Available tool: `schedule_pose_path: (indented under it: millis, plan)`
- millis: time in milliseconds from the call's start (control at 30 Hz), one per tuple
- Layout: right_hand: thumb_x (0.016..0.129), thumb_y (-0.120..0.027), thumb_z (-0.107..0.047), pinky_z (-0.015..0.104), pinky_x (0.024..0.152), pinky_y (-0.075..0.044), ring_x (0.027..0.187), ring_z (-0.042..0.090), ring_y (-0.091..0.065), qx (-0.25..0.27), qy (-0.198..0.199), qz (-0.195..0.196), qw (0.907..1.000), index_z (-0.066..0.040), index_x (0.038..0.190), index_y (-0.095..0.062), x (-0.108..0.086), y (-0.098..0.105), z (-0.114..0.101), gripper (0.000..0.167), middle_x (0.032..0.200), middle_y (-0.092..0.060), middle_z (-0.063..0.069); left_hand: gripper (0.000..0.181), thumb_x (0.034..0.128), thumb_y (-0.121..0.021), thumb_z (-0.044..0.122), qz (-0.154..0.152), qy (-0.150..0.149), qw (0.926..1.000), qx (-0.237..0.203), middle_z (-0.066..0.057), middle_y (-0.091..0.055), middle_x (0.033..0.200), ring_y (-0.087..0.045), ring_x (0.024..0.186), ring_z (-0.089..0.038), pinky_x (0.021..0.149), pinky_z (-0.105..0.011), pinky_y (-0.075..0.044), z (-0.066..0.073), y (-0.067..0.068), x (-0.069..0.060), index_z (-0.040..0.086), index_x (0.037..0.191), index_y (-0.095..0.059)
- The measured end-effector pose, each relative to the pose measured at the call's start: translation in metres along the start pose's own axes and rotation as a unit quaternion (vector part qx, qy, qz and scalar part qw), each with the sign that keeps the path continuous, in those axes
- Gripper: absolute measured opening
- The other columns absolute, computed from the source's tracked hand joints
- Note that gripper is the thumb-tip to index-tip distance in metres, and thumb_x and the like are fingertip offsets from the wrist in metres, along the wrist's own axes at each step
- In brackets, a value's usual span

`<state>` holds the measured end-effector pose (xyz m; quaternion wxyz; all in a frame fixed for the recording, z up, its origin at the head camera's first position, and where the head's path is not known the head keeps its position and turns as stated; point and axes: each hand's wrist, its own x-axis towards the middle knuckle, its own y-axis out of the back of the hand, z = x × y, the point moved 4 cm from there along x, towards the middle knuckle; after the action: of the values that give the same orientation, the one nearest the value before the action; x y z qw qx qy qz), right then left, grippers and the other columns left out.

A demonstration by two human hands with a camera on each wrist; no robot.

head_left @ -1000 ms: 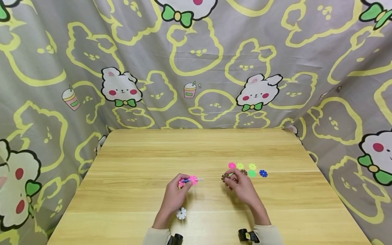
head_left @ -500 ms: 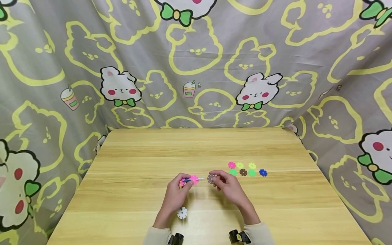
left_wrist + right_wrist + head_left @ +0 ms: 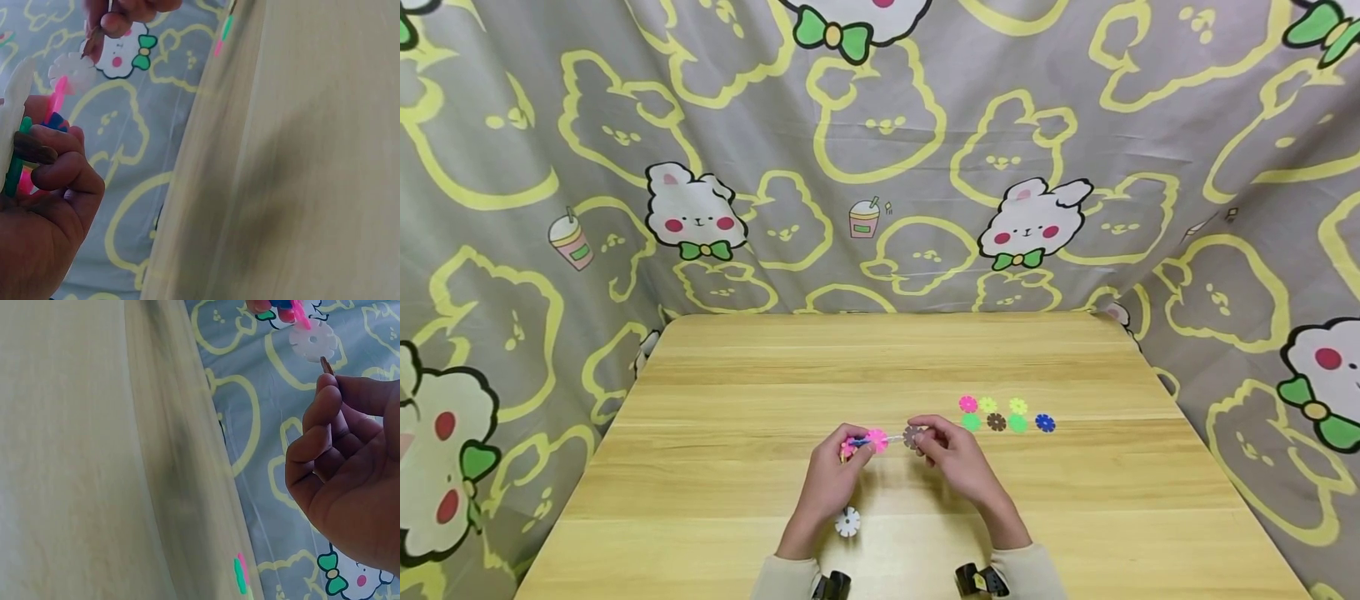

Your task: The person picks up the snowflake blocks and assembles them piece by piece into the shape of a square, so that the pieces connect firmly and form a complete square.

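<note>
Brown disc (image 3: 912, 436) between both hands (image 3: 835, 467) (image 3: 958, 456), at the right one's fingertips (image 3: 326, 381)

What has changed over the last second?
The right hand has moved left, carrying the brown disc toward the white disc on the joined pieces, uncovering a loose green disc. Nothing was let go. The left hand stays about where it was, holding the joined pieces; the loose discs lie as before.

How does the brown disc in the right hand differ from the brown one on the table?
The held brown disc is pinched by the right hand above the table; the loose brown disc lies flat on it.
The held brown disc is partly covered; the loose brown disc shows whole.
Shared: brown colour, notched rim.
</note>
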<state>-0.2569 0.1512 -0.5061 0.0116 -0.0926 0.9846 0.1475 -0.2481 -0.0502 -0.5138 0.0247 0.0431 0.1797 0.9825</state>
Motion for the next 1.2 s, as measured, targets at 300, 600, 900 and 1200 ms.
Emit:
schedule_pose_path:
  millis: [300, 600, 900, 1200]
  plan:
    - [0.096, -0.057, -0.009, 0.032, 0.063, -0.053, 0.074, 0.032, -0.059, 0.021, -0.013, 0.018, 0.9995, -0.012, 0.12, -0.064, 0.0, 0.0, 0.003, 0.025, 0.085, -0.062, 0.012, 0.013, 0.091, -0.067, 0.027, -0.002, 0.003, 1.0, -0.003, 0.002, -0.068, 0.102, -0.057, 0.094, -0.015, 0.078, -0.026, -0.046, -0.002, -0.001, -0.001, 0.022, 0.103, -0.067]
    - [0.097, -0.055, -0.008, 0.031, 0.063, -0.052, 0.074, 0.031, -0.058, 0.026, -0.016, -0.001, 0.9995, -0.008, 0.122, -0.062, 0.001, -0.004, 0.006, 0.026, 0.084, -0.061, 0.009, 0.012, 0.0906, -0.067, 0.027, -0.002, 0.006, 1.0, -0.003, 0.002, -0.068, 0.101, -0.056, 0.091, -0.015, 0.077, -0.025, -0.046, -0.004, -0.003, -0.001, 0.023, 0.102, -0.067]
    - [0.094, -0.061, -0.008, 0.038, 0.069, -0.057, 0.076, 0.029, -0.062, 0.061, -0.028, 0.015, 0.9976, -0.002, 0.118, -0.063, 0.0, -0.008, 0.004, 0.025, 0.086, -0.065, 0.014, 0.01, 0.0904, -0.067, 0.026, 0.002, -0.001, 1.0, -0.001, 0.002, -0.069, 0.102, -0.06, 0.099, -0.017, 0.085, -0.032, -0.047, -0.004, -0.003, -0.002, 0.021, 0.099, -0.067]
    - [0.092, -0.062, -0.004, 0.04, 0.071, -0.058, 0.077, 0.031, -0.064, 0.061, -0.031, 0.04, 0.9968, 0.0, 0.115, -0.065, -0.001, -0.013, 0.005, 0.024, 0.086, -0.066, 0.014, 0.008, 0.0905, -0.067, 0.022, 0.005, -0.001, 1.0, 0.004, 0.001, -0.069, 0.104, -0.061, 0.101, -0.018, 0.087, -0.035, -0.049, -0.004, -0.007, -0.002, 0.02, 0.098, -0.066]
